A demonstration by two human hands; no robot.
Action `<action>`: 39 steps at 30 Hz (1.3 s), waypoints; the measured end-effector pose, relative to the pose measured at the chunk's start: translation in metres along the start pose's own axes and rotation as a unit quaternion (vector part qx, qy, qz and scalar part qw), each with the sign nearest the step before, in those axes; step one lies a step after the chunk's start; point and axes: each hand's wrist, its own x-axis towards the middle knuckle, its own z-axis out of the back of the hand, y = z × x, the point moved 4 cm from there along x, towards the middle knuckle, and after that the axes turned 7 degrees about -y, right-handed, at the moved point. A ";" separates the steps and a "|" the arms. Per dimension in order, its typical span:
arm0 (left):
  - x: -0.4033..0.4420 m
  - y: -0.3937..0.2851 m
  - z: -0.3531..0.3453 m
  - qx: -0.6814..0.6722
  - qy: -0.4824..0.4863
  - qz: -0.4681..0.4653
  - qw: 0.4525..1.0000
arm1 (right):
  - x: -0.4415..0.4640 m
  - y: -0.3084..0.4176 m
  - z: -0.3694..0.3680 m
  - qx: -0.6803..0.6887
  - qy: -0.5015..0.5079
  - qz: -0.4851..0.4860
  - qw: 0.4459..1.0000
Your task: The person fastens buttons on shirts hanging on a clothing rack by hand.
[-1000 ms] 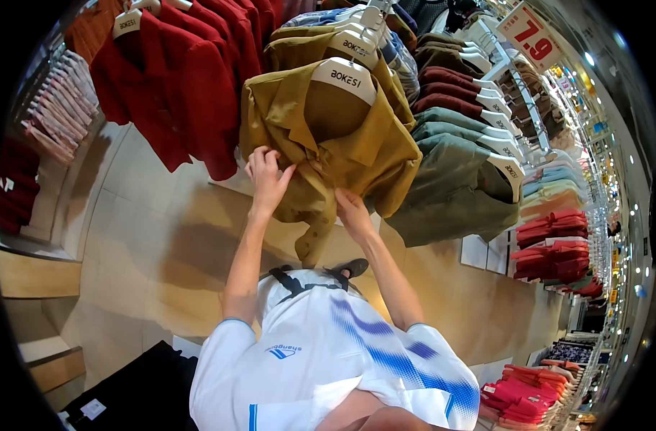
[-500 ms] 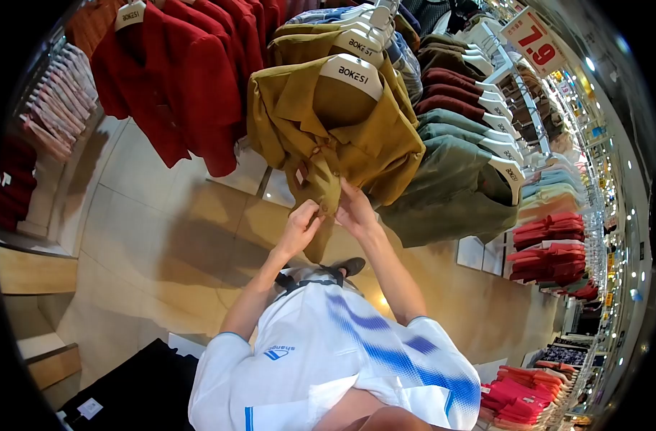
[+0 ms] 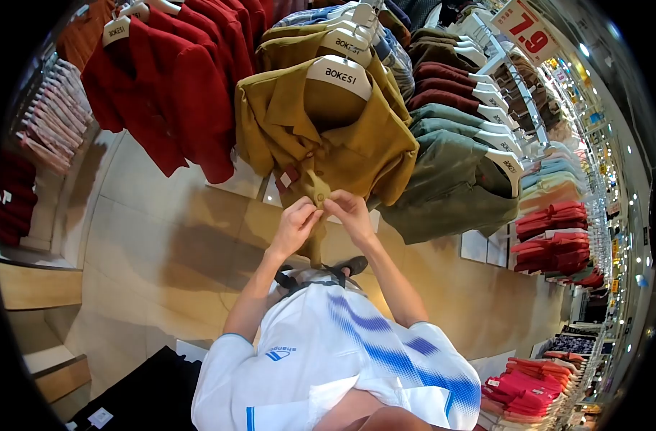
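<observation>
Mustard shirt [image 3: 375, 154] hangs straight ahead at 12 o'clock, first in a row of clothes, its collar spread over a white hanger [image 3: 340, 75] that bears the shoulders and so leaves the lower front loose. The left hand [image 3: 293, 227] comes in from 7 o'clock of a button [image 3: 320, 197], thumb and fingers pinched together on the front edge; the right hand [image 3: 349, 218], at 4 o'clock of the button, has its fingertips likewise clamped on the cloth. Set so near each other, the two pinches seem to steady a limp strip that nothing props from below, and the button faces upward, probably because the edge is drawn out toward the body. A dark red tag [image 3: 289, 176] dangles at 10 o'clock of the button, clear of both grips. Red shirts [image 3: 188, 100] at 9 o'clock of the mustard one and a green shirt [image 3: 446, 187] at 4 o'clock appear to be grouped by colour for easy sorting, while a price sign [image 3: 525, 30] at 2 o'clock sits high, presumably to be read above the clothes.
</observation>
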 end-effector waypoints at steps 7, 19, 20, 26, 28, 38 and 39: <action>0.002 0.001 0.006 -0.027 0.006 0.020 0.999 | -0.002 -0.002 0.000 0.022 -0.003 0.013 1.000; 0.013 -0.021 0.004 0.076 -0.018 -0.084 0.993 | -0.002 0.000 -0.006 -0.078 -0.004 0.081 0.994; 0.013 -0.020 0.002 0.089 0.012 -0.085 0.992 | -0.004 0.002 -0.001 -0.149 -0.008 0.094 0.984; 0.014 -0.016 0.003 0.015 0.055 -0.032 0.998 | -0.013 0.035 -0.001 -0.249 -0.026 0.207 0.946; 0.015 -0.017 0.003 0.087 0.032 -0.064 0.994 | -0.011 0.032 0.000 -0.243 -0.022 0.214 0.946; 0.009 -0.014 -0.010 0.044 -0.012 -0.035 0.998 | -0.022 0.032 -0.006 -0.321 -0.137 0.251 0.903; 0.010 -0.014 -0.009 0.030 -0.003 -0.018 0.999 | -0.022 0.033 -0.006 -0.320 -0.138 0.253 0.902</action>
